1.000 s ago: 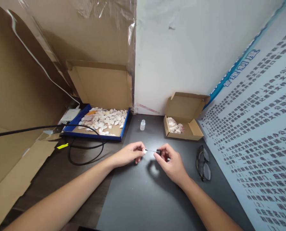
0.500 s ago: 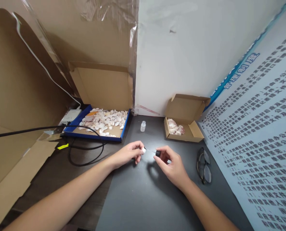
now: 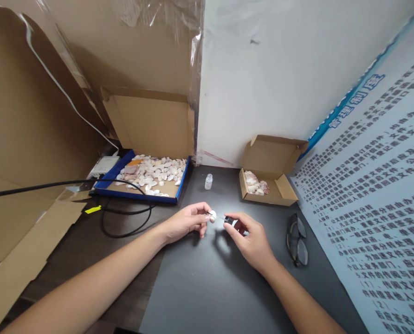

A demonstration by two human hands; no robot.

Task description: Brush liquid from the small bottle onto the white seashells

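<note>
Between the thumb and fingers of my left hand (image 3: 189,222) is a small white shell (image 3: 212,216), held above the grey mat. My right hand (image 3: 250,234) pinches a black cap (image 3: 229,220) with a thin applicator stem that points left, its tip at or near the shell; exact contact is too small to tell. Behind the hands a small clear bottle (image 3: 209,182) stands upright without a cap. At the back left, a blue-edged box (image 3: 137,199) holds many white shells (image 3: 161,171). A smaller cardboard box (image 3: 268,200) at the back right holds larger shells (image 3: 254,182).
Glasses (image 3: 296,240) lie right of my right hand. A black cable (image 3: 123,213) loops over the dark table at the left, near a yellow tag (image 3: 93,209) and a white device (image 3: 105,165). A poster (image 3: 384,185) with printed text borders the right side.
The shell in my left hand has turned and shifted slightly right, showing more of its surface. The cap in my right hand is tilted a little differently. The view has shifted slightly.
</note>
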